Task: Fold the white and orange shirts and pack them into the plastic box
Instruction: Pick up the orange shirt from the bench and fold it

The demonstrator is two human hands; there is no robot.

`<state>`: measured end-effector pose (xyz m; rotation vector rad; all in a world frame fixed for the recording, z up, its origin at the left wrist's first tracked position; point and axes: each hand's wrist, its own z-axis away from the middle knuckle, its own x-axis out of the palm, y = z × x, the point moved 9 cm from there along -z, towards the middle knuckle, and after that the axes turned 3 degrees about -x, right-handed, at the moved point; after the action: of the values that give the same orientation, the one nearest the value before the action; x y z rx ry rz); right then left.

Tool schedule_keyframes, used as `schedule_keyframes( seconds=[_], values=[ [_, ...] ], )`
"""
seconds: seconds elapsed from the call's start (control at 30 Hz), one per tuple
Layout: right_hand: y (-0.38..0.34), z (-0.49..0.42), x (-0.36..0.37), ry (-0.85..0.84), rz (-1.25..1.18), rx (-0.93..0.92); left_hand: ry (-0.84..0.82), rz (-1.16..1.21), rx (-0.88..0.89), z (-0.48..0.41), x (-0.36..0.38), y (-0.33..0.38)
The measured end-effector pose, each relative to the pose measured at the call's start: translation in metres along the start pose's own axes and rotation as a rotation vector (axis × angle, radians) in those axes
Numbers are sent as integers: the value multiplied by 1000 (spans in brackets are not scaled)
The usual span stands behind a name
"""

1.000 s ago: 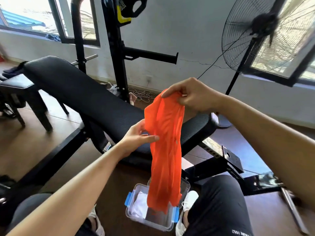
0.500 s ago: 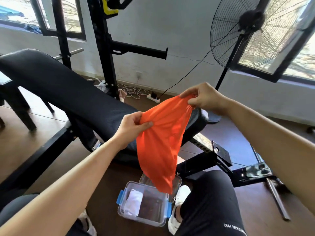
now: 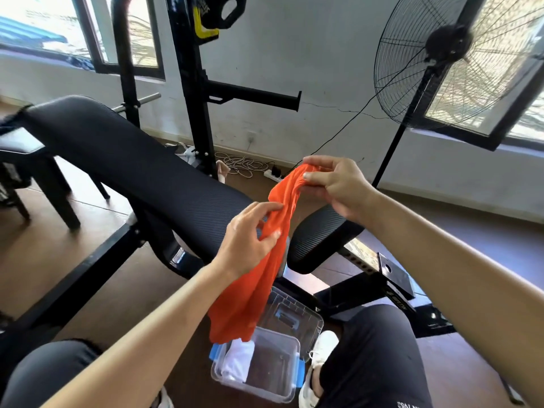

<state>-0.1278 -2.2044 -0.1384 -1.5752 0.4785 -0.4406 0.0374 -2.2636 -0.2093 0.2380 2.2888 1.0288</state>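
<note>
Pinching the orange shirt high in our right grip and midway in our left grip, we hang it above the plastic box to fold.

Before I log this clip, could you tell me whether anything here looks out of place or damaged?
A thin crack runs across the white wall left of the fan, and a white cord lies tangled on the floor by that wall. The orange shirt is bunched, not yet folded.
</note>
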Motion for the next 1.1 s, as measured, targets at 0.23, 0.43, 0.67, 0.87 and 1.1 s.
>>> schedule_keyframes(
  seconds=[0.23,0.43,0.67,0.87,1.1],
  values=[
    [3,11,15,-49,-16,-34,49,206,-125,15,9,-9],
    [-7,15,9,36,-76,-35,347,96,-150,15,-21,-18],
    [-11,18,25,23,-240,17,269,130,-110,13,0,-2],
    [-27,20,19,78,-250,-54,182,202,-207,21,27,-11],
    [-34,18,9,177,-261,-153,180,94,-385,37,53,-34]
  ],
)
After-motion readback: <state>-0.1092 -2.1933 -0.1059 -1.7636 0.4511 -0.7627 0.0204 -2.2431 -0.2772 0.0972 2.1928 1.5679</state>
